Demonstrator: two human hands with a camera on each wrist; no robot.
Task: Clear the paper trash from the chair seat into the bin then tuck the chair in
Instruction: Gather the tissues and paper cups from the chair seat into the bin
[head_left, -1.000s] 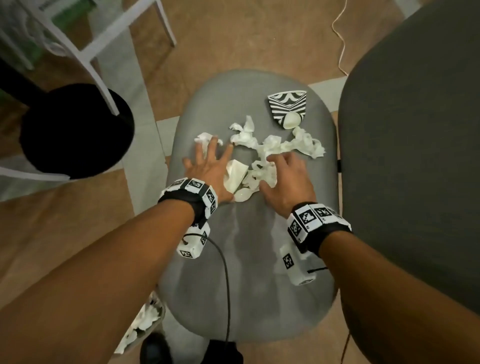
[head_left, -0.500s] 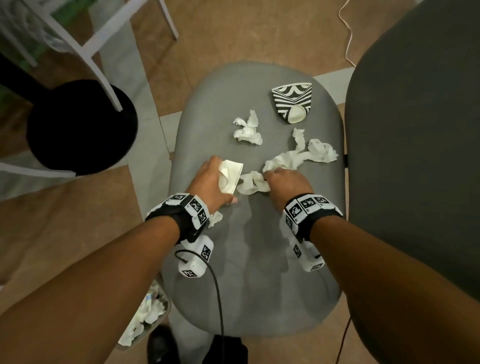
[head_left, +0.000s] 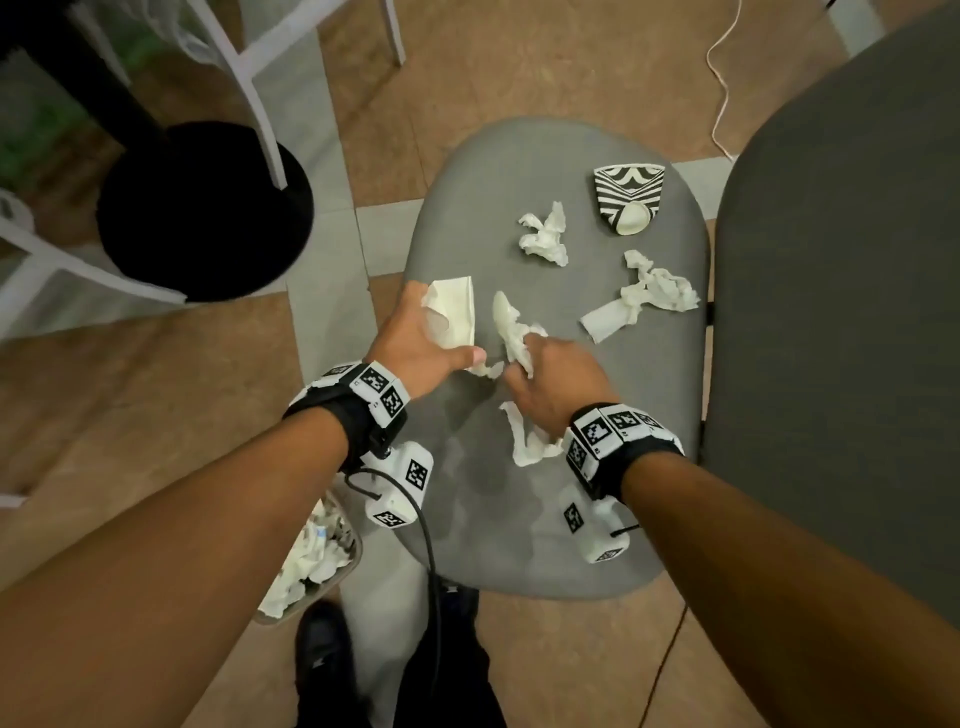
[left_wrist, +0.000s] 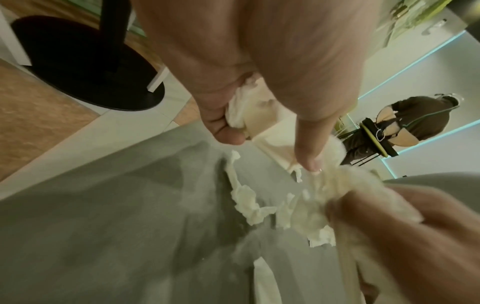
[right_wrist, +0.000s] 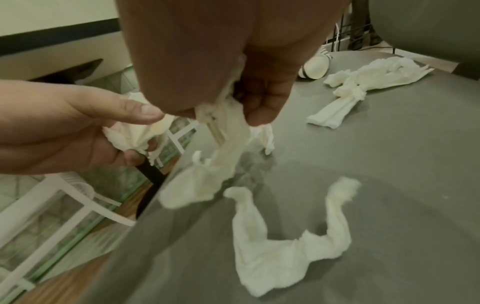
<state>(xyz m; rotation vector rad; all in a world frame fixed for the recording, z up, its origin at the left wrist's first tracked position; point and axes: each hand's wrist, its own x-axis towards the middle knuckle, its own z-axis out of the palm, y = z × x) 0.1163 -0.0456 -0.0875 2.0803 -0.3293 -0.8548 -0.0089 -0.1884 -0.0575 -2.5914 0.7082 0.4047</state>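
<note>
Grey chair seat (head_left: 519, 519) in the head view carries three loose paper wads and one striped cup (head_left: 629, 197); a bin (head_left: 317, 561) of paper sits below its near left corner, a black round base (head_left: 202, 213) farther left. Left wrist view: left hand (left_wrist: 259, 72) fingers curl around a paper wad (left_wrist: 249, 115). Right wrist view: right hand (right_wrist: 221, 61) fingers pinch a twisted tissue (right_wrist: 223, 135); another strip (right_wrist: 272, 257) lies below.

Two hands (head_left: 415, 343), one chair seat (head_left: 519, 545), one striped cup (head_left: 629, 197) — three loose paper wads (head_left: 544, 236) — one bin (head_left: 311, 566).
</note>
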